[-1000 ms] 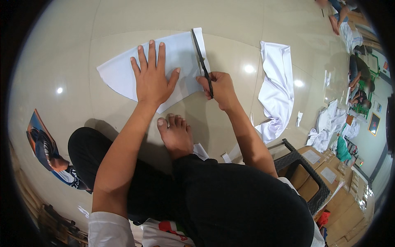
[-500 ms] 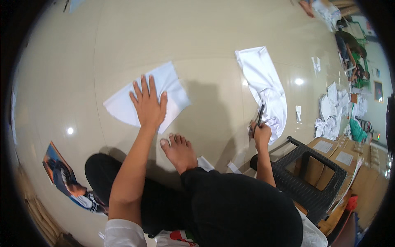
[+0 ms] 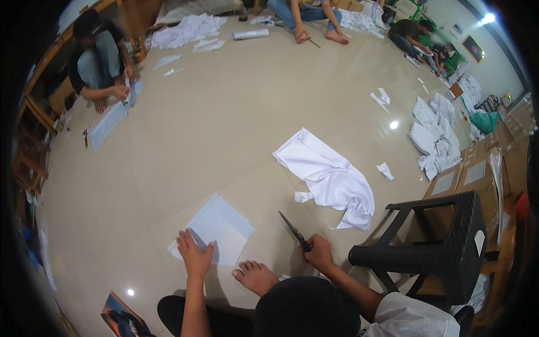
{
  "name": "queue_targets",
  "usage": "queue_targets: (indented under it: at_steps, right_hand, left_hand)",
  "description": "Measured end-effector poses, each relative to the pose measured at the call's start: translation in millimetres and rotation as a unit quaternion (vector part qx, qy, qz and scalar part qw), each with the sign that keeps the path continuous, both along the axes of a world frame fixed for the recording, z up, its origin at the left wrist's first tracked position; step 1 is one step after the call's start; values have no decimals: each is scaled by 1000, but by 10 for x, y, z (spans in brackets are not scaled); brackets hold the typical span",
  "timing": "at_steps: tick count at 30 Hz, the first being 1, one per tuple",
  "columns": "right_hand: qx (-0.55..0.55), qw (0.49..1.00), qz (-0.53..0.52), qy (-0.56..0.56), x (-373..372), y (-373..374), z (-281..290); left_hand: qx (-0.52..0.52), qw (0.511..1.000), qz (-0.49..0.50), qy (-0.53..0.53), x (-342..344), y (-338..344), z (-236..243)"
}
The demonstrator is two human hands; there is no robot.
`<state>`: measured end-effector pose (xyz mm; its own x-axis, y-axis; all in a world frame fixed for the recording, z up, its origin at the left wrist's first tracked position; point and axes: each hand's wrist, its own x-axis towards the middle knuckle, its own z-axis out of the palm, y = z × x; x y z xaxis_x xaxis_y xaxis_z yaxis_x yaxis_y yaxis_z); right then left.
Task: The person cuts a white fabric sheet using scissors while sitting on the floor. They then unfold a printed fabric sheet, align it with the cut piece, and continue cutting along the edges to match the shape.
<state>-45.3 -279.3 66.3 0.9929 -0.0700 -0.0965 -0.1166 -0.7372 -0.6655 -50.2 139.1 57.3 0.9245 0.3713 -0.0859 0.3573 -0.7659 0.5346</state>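
Note:
My left hand (image 3: 195,254) lies with fingers spread on the near left edge of a flat, pale white piece (image 3: 222,227), perhaps paper or stiff fabric, on the tiled floor. In my right hand (image 3: 318,254) I grip dark scissors (image 3: 291,226) by the handles. Their blades look closed and point away to the upper left, apart from any cloth. Beyond them a wrinkled white cloth (image 3: 331,177) is spread on the floor. A small white scrap (image 3: 304,197) lies by its left edge. My bare foot (image 3: 256,276) rests between my hands.
A black plastic stool (image 3: 426,257) stands at my right, before cardboard boxes (image 3: 474,171). White cloth is piled (image 3: 437,135) behind. At far left a crouching person (image 3: 104,62) handles a pale strip, near other scissors (image 3: 86,136). Another person (image 3: 309,17) sits across the floor.
The view has tilted up, showing more of the room. My right hand with the scissors has come away from the white cloth. My left hand has slid toward the pale piece's edge.

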Motion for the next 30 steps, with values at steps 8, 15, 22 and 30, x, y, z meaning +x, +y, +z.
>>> queue_targets:
  at_steps: [8, 15, 22, 30]
  right_hand:
    - [-143, 947, 254, 137, 739, 436, 154]
    - [-214, 969, 91, -83, 1378, -297, -11]
    - [-219, 975, -5, 31, 1676, -1133, -212]
    - [536, 795, -246, -142, 1809, -1246, -141]
  left_hand:
    - [-19, 987, -154, -49, -273, -487, 110]
    - [13, 989, -111, -97, -211, -439, -124]
    - [31, 993, -45, -105, -329, -96, -136]
    - [27, 993, -48, -108, -399, 53, -127]
